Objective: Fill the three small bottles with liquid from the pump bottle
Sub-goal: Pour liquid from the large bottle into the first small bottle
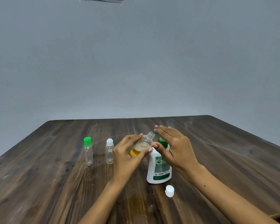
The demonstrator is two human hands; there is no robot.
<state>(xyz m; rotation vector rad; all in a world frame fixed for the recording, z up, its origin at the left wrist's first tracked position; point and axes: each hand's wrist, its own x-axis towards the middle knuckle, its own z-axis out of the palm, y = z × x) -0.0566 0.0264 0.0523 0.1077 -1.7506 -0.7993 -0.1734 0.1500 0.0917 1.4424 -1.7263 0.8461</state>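
Observation:
A white pump bottle point(158, 170) with a green pump head stands on the wooden table point(55, 183). My right hand point(173, 146) lies flat over the pump head, fingers extended. My left hand point(128, 152) holds a small clear bottle point(143, 145) tilted, its open neck at the green nozzle; amber liquid with foam fills its lower part. Two other small clear bottles stand upright to the left, one with a green cap point(88, 151), one with a white cap point(109, 151). Both look empty.
A loose white cap point(169, 191) lies on the table in front of the pump bottle. Wet spots and an amber smear mark the wood near the front. A grey wall stands behind the table's far edge.

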